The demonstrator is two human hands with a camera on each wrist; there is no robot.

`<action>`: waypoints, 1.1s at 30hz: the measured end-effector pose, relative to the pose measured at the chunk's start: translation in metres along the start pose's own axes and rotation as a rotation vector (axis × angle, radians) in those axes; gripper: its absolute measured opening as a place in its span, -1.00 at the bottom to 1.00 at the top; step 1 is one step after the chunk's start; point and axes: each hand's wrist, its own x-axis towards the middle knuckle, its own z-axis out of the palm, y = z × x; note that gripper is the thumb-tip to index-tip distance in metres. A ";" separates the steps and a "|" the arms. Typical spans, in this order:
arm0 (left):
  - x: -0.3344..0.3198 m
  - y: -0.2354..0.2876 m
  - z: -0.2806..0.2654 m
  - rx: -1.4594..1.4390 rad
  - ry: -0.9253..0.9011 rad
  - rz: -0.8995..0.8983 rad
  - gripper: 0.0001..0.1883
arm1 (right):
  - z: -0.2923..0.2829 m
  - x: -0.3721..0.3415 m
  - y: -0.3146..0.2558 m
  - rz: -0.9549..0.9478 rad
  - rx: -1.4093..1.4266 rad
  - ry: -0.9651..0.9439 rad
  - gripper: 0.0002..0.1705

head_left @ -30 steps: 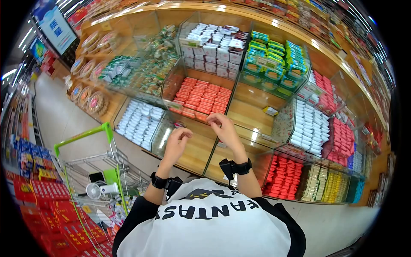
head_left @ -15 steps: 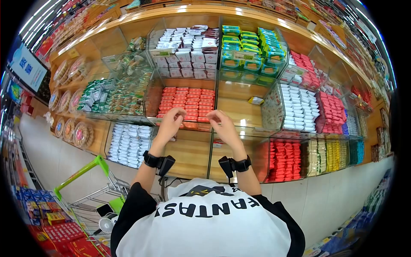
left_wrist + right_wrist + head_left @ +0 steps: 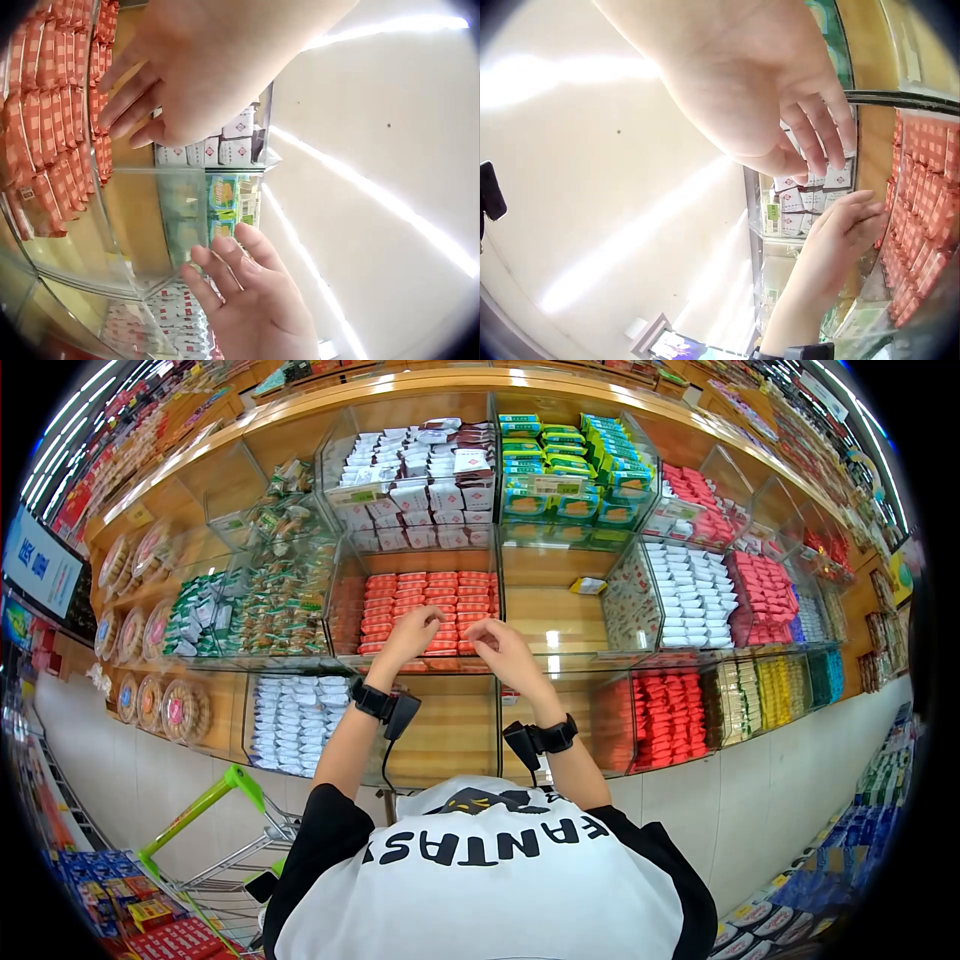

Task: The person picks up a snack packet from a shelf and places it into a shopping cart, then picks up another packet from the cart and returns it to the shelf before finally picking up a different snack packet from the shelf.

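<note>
Both hands hover over the front edge of a bin of red checkered packets (image 3: 410, 592), a gap between them. My left hand (image 3: 408, 636) has loosely bent fingers and holds nothing; in its wrist view the left hand (image 3: 180, 82) hangs beside the red packets (image 3: 49, 127). My right hand (image 3: 503, 652), also holding nothing, has relaxed fingers; in its wrist view the right hand (image 3: 780, 97) shows its palm and slightly bent fingers, with the left hand (image 3: 832, 251) below it and red packets (image 3: 922, 217) to the side.
Clear dividers separate white packets (image 3: 415, 495), green packets (image 3: 570, 475), pale packets (image 3: 690, 595) and bright red packets (image 3: 667, 715). One yellow packet (image 3: 588, 586) lies on a wooden shelf. At the lower left stands a cart with a green handle (image 3: 192, 812); round tubs (image 3: 187, 710) sit at the left.
The head view has turned and shifted, so the cart sits lower. The left hand has moved up beside the right, in front of the red packets; both remain without anything in them.
</note>
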 end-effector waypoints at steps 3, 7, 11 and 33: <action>0.005 -0.019 0.011 0.018 -0.137 -0.045 -0.80 | 0.006 0.001 0.008 0.012 0.059 0.015 -0.84; 0.002 -0.015 0.018 0.145 -0.394 -0.269 -0.70 | 0.010 0.006 0.013 0.000 -0.006 0.015 -0.84; 0.006 -0.022 0.021 0.135 -0.455 -0.336 -0.63 | 0.014 0.009 0.022 -0.023 -0.086 0.010 -0.83; 0.001 -0.004 0.015 0.203 -0.382 -0.414 -0.52 | 0.026 0.008 0.040 0.035 -0.102 -0.071 -0.83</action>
